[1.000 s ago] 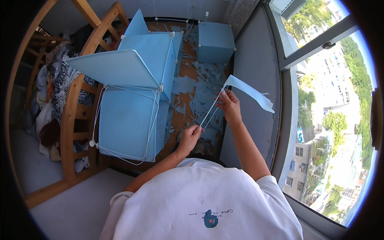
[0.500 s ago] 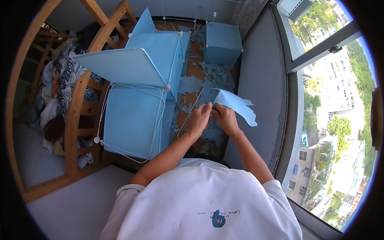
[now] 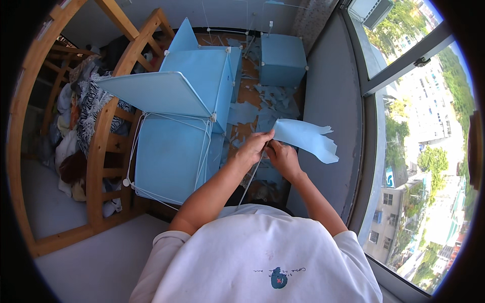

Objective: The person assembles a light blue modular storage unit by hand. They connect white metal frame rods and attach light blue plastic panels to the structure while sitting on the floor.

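Note:
A torn light-blue plastic sheet [image 3: 305, 137] spreads to the right from my hands, its far right end ragged. My left hand [image 3: 252, 149] is closed, thumb and fingers pinching at the sheet's left corner. Close beside it, my right hand [image 3: 284, 160] is curled shut at the sheet's lower edge; its fingertips are partly hidden. A thin pale wire rod [image 3: 247, 188] slants from between my hands down toward my shirt. Which fingers hold the rod, I cannot tell.
Blue panelled cube units [image 3: 169, 156] with white connectors and loose wire frames stand at left, one panel [image 3: 156, 88] tilted up. Another blue cube [image 3: 283, 58] stands farther back. Blue scraps [image 3: 275, 101] litter the floor. A wooden frame [image 3: 101, 156] is left; a wall and window [image 3: 376, 126] right.
The torn sheet has shifted right and slightly down and lies flatter. The wire rod has swung from left of my hands to below them, toward my body.

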`<control>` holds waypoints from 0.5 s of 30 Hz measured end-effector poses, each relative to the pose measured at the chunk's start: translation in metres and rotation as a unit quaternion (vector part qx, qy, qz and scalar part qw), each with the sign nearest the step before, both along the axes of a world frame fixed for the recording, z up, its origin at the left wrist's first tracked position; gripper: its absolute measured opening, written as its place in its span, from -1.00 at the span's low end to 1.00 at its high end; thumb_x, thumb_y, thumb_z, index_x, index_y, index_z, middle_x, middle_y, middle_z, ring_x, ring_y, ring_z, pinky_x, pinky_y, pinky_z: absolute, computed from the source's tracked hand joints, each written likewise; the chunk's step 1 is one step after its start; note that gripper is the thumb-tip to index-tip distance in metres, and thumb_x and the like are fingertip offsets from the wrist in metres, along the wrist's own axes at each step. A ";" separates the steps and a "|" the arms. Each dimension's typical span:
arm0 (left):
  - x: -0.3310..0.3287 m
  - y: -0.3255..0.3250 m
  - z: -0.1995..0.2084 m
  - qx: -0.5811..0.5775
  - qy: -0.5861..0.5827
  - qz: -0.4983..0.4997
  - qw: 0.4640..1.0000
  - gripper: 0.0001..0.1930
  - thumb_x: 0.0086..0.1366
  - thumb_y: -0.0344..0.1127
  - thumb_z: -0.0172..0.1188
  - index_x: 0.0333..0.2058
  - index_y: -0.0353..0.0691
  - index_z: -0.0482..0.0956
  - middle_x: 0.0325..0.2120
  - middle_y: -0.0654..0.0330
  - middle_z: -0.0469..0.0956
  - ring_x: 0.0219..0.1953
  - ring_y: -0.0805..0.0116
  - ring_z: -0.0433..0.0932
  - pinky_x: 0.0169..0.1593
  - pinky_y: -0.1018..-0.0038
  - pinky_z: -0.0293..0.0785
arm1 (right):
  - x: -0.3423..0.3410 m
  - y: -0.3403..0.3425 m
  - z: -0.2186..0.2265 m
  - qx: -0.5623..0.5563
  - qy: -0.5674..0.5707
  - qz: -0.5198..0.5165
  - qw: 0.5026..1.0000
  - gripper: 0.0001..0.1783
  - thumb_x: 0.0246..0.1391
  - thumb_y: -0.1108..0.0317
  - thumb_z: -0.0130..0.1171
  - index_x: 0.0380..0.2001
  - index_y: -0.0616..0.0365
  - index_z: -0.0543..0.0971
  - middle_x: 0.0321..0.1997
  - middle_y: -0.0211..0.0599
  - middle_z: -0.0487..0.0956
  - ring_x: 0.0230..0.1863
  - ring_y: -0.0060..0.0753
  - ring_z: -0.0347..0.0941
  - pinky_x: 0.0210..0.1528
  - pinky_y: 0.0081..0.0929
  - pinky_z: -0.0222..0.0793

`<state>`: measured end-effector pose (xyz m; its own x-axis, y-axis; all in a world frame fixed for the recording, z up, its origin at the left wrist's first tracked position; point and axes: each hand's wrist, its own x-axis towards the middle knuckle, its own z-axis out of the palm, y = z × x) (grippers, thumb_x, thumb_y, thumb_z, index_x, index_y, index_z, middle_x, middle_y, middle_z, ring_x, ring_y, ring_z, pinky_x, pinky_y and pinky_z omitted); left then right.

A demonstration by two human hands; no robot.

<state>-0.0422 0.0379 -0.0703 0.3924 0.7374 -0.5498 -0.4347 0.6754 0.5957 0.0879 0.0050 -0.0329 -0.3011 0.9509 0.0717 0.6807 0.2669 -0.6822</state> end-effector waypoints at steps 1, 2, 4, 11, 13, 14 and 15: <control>0.002 0.001 -0.003 0.004 -0.001 0.005 1.000 -0.66 0.26 -0.10 0.01 -0.27 -0.31 0.49 -0.33 0.18 0.49 -0.28 0.42 0.45 -0.19 0.49 0.36 | 0.000 0.001 0.002 0.000 -0.018 0.011 1.000 -0.85 -0.07 0.35 0.11 -0.51 0.23 0.47 -0.56 -0.08 0.51 -0.51 0.00 0.44 -0.45 -0.25 0.34; 0.005 0.001 -0.002 -0.001 0.012 0.024 1.000 -0.67 0.26 -0.10 0.02 -0.29 -0.31 0.49 -0.36 0.20 0.49 -0.31 0.44 0.45 -0.24 0.49 0.36 | 0.001 0.001 0.004 0.001 -0.036 0.019 0.999 -0.85 -0.07 0.35 0.11 -0.51 0.23 0.48 -0.55 -0.07 0.51 -0.51 0.00 0.45 -0.45 -0.24 0.35; 0.012 0.000 0.002 -0.009 0.039 0.064 0.997 -0.68 0.25 -0.10 0.04 -0.34 -0.30 0.51 -0.41 0.22 0.50 -0.38 0.47 0.44 -0.33 0.49 0.36 | 0.003 0.005 0.005 0.001 -0.049 0.025 0.999 -0.85 -0.07 0.35 0.10 -0.50 0.23 0.48 -0.52 -0.07 0.52 -0.50 0.00 0.45 -0.44 -0.24 0.35; 0.019 0.007 0.004 0.028 0.078 0.068 0.994 -0.64 0.26 -0.11 0.03 -0.24 -0.35 0.50 -0.36 0.22 0.51 -0.33 0.47 0.44 -0.23 0.51 0.36 | 0.010 0.016 -0.004 0.030 0.002 0.048 0.998 -0.88 -0.10 0.38 0.10 -0.54 0.22 0.51 -0.51 -0.16 0.53 -0.48 -0.05 0.45 -0.44 -0.27 0.35; 0.021 0.008 0.003 0.029 0.089 0.071 0.993 -0.64 0.25 -0.12 0.04 -0.23 -0.37 0.49 -0.36 0.21 0.52 -0.32 0.47 0.45 -0.23 0.51 0.35 | 0.013 0.016 -0.005 0.064 -0.011 0.071 0.995 -0.90 -0.12 0.39 0.11 -0.54 0.20 0.51 -0.54 -0.19 0.52 -0.48 -0.11 0.46 -0.44 -0.30 0.35; 0.021 0.012 0.002 0.024 0.087 0.060 0.994 -0.67 0.25 -0.15 0.05 -0.28 -0.37 0.50 -0.38 0.20 0.52 -0.34 0.46 0.45 -0.24 0.51 0.37 | 0.015 0.016 -0.002 0.134 0.003 0.111 0.985 -0.93 -0.17 0.41 0.11 -0.57 0.17 0.51 -0.57 -0.25 0.51 -0.50 -0.20 0.46 -0.46 -0.34 0.36; 0.023 0.014 0.001 0.014 0.084 0.061 0.994 -0.68 0.25 -0.16 0.05 -0.27 -0.36 0.49 -0.39 0.17 0.52 -0.36 0.42 0.47 -0.25 0.48 0.40 | 0.016 0.015 0.000 0.144 0.000 0.118 0.982 -0.94 -0.18 0.42 0.12 -0.57 0.17 0.51 -0.57 -0.26 0.51 -0.49 -0.20 0.47 -0.47 -0.35 0.36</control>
